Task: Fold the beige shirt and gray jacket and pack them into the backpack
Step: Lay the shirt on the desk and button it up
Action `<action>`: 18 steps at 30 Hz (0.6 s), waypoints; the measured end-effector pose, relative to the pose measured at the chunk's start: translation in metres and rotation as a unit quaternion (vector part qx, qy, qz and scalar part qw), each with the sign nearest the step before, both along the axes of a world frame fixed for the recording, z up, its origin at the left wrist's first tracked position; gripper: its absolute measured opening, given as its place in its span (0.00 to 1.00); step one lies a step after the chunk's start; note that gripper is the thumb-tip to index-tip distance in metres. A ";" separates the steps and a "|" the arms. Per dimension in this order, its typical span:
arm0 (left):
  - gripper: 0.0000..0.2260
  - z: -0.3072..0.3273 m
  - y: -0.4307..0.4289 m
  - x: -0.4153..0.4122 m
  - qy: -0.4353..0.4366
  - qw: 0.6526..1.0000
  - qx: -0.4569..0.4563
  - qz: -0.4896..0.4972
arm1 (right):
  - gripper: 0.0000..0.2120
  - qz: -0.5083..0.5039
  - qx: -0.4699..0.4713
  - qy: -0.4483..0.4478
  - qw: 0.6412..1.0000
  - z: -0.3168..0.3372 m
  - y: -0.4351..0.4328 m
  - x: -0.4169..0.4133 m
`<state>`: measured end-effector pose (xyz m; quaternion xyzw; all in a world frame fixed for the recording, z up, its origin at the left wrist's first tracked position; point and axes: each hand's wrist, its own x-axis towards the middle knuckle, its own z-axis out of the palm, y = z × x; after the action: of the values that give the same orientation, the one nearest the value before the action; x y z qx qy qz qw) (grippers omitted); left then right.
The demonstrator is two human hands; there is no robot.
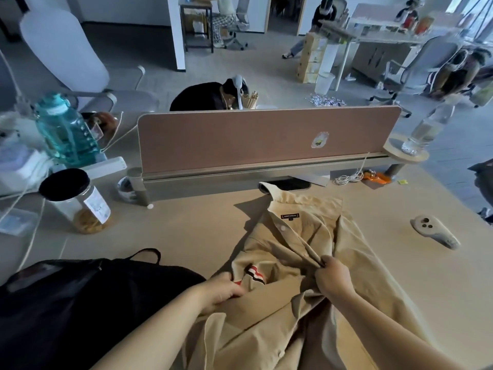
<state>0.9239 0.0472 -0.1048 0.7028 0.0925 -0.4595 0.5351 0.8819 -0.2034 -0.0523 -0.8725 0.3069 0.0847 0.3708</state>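
Observation:
The beige shirt (298,236) lies rumpled on the wooden table, collar pointing away from me, with a black neck label and a red, white and dark striped tab near its middle. My left hand (221,292) grips the shirt's left front edge beside the striped tab. Pinching a bunch of fabric, my right hand (332,276) holds the shirt's right front. The black backpack (88,297) lies flat at my left, touching the shirt's left side. A dark gray item (484,180) shows at the table's far right edge; whether it is the jacket I cannot tell.
A pink desk divider (266,137) bounds the table's far side. A black-lidded jar (77,201) and a teal water jug (64,129) stand at the left. A gray handheld controller (433,232) lies at the right. A plastic bottle (424,132) sits on a corner shelf. People sit beyond.

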 end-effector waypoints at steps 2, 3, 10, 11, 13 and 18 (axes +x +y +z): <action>0.19 0.023 0.003 0.010 0.029 0.996 -0.062 0.063 | 0.13 -0.027 0.020 -0.041 0.999 0.007 -0.009 0.008; 0.18 0.037 0.008 0.016 0.023 0.993 -0.086 0.080 | 0.11 -0.031 0.030 -0.064 0.997 0.011 -0.014 0.013; 0.10 0.146 0.051 0.059 -0.072 0.958 -0.225 0.162 | 0.04 -0.027 0.149 -0.192 0.970 0.046 -0.009 0.039; 0.12 0.157 0.059 0.065 -0.088 0.954 -0.217 0.187 | 0.03 -0.021 0.156 -0.202 0.967 0.050 -0.006 0.039; 0.12 0.171 0.078 0.074 -0.123 0.947 -0.187 0.233 | 0.01 0.007 0.145 -0.204 0.968 0.055 0.000 0.040; 0.10 0.187 0.112 0.081 -0.449 0.853 0.215 0.160 | 0.02 0.019 0.092 -0.204 0.974 0.059 0.018 0.047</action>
<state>1.0052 0.1593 0.0823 0.9057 0.0501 0.0290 0.4199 0.9286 -0.1849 0.0063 -0.8391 0.1985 -0.0602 0.5029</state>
